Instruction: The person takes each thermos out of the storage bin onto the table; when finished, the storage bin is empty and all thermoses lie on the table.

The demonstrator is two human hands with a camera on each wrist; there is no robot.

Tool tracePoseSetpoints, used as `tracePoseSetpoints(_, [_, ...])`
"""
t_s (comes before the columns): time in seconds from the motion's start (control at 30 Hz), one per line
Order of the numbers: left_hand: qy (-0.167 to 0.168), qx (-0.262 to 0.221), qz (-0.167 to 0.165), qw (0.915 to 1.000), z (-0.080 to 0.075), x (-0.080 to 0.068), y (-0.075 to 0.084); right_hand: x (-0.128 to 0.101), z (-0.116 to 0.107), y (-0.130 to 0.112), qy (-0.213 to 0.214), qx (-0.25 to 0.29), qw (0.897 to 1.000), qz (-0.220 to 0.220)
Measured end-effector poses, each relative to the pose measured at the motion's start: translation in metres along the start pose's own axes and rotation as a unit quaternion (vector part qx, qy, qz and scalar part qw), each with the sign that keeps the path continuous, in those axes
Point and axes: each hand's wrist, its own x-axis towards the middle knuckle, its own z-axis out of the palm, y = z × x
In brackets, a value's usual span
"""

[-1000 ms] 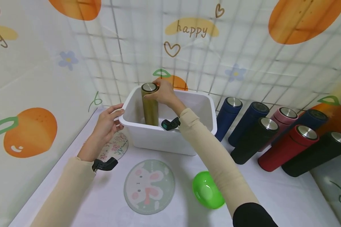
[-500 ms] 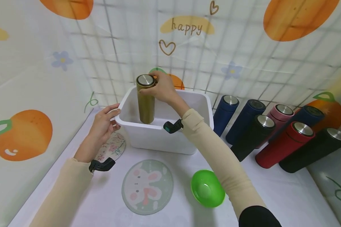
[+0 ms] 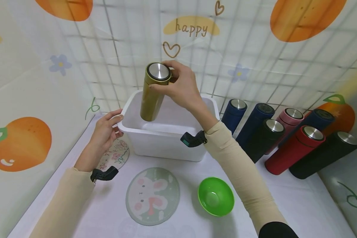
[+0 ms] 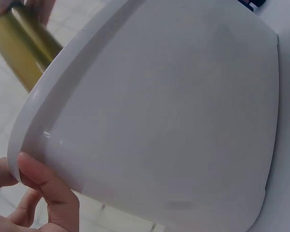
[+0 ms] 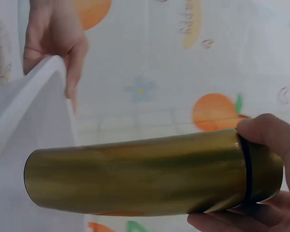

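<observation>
My right hand (image 3: 179, 84) grips a gold flask (image 3: 153, 92) by its steel-capped top and holds it tilted above the white tub (image 3: 166, 145). The flask's base hangs over the tub's inside. In the right wrist view the gold flask (image 5: 140, 176) fills the middle, with my fingers (image 5: 266, 135) curled round its cap end. My left hand (image 3: 105, 132) holds the tub's left rim; the left wrist view shows my thumb (image 4: 48, 186) pressed on the tub's rim (image 4: 34, 121).
Several flasks lean in a row at the right: navy (image 3: 233, 115), black (image 3: 263, 138), pink (image 3: 288, 117), red (image 3: 294, 150). A green bowl (image 3: 215, 196) and a round rabbit mat (image 3: 153, 195) lie on the table in front of the tub. A printed curtain backs the table.
My right hand has lifted the gold flask up out of the tub and tilted it. My left hand has stayed on the tub's rim.
</observation>
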Motion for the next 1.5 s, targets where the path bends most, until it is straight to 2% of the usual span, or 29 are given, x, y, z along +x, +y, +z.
tracePoseSetpoints(0.13, [-0.003,-0.004,0.002,1.0,0.0,-0.001,0.001,-0.011,-0.013,-0.013,0.017,0.011,0.999,-0.031])
tracePoseSetpoints(0.27, [-0.003,-0.003,0.001,1.0,0.0,-0.002,0.002,-0.022,-0.024,-0.028,0.029,0.022,0.998,-0.043])
tracePoseSetpoints(0.53, [-0.003,-0.008,0.008,0.9999,-0.003,-0.001,0.004,-0.033,-0.043,-0.035,0.055,0.058,0.995,-0.063])
tracePoseSetpoints(0.8, [-0.006,-0.007,0.007,0.9999,-0.003,-0.004,0.007,-0.052,-0.058,-0.044,0.055,0.04,0.996,-0.056])
tracePoseSetpoints(1.1, [-0.01,-0.027,0.004,0.9996,-0.003,-0.006,0.009,-0.073,-0.076,-0.058,0.07,0.042,0.991,-0.108])
tracePoseSetpoints(1.33, [-0.01,-0.034,0.0,0.9994,-0.004,-0.005,0.009,-0.086,-0.092,-0.061,0.078,0.053,0.989,-0.116])
tracePoseSetpoints(1.5, [-0.009,-0.042,-0.001,0.9991,-0.004,-0.004,0.008,-0.095,-0.104,-0.059,0.091,0.032,0.988,-0.117])
